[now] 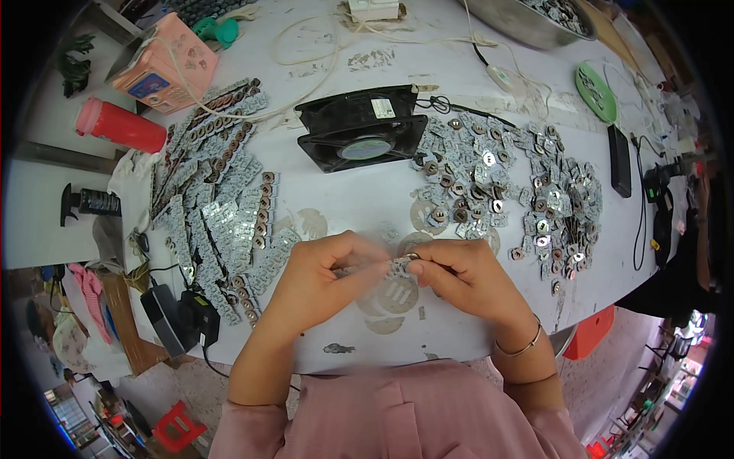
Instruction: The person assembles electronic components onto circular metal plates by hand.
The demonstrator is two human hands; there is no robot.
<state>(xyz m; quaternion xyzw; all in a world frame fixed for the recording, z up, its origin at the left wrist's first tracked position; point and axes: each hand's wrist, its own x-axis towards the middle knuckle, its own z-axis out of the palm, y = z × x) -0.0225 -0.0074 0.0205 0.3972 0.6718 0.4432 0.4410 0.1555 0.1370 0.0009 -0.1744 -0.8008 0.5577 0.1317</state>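
My left hand [317, 279] and right hand [468, 279] are close together over the near middle of the white counter [344, 197]. To their left spreads a heap of metal strips [222, 218]; to their right lie two piles of loose metal pieces [562, 195]. Beyond my hands stands a black fan [363, 147]. Smallest, a metal part [400, 265] is clamped between my right thumb and forefinger; my left fingertips are blurred, so I cannot tell their grip.
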